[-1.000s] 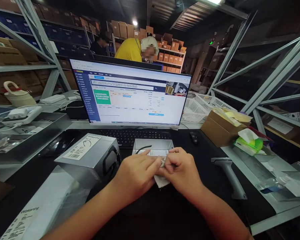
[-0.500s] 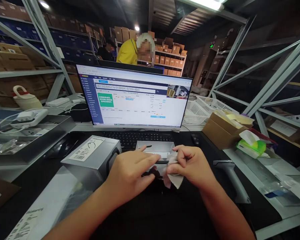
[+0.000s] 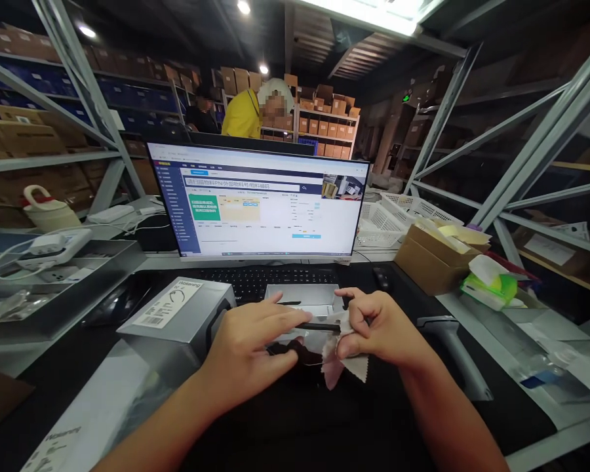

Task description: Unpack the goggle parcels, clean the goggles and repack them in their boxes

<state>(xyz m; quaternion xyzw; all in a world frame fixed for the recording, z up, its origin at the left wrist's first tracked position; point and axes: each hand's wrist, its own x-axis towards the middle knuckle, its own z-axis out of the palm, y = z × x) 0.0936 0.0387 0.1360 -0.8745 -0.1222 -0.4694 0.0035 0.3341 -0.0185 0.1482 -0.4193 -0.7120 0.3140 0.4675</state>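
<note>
My left hand pinches the left end of a thin, black-edged item that has a shiny dark part below, like a pair of glasses; fingers cover much of it. Closed around a pale cloth with zigzag edges, my right hand presses it to the item's right end. Just behind both hands lies an open grey box, with something white inside. A silver-grey labelled box stands beside my left hand.
A monitor and keyboard stand behind the hands. To the right are a mouse, a handheld scanner, a cardboard box and a green tissue pack. A person in yellow bends beyond the monitor.
The cloth and right hand have shifted slightly right along the item, uncovering more of its black edge. The left hand keeps its hold. The whole view has moved a little.
</note>
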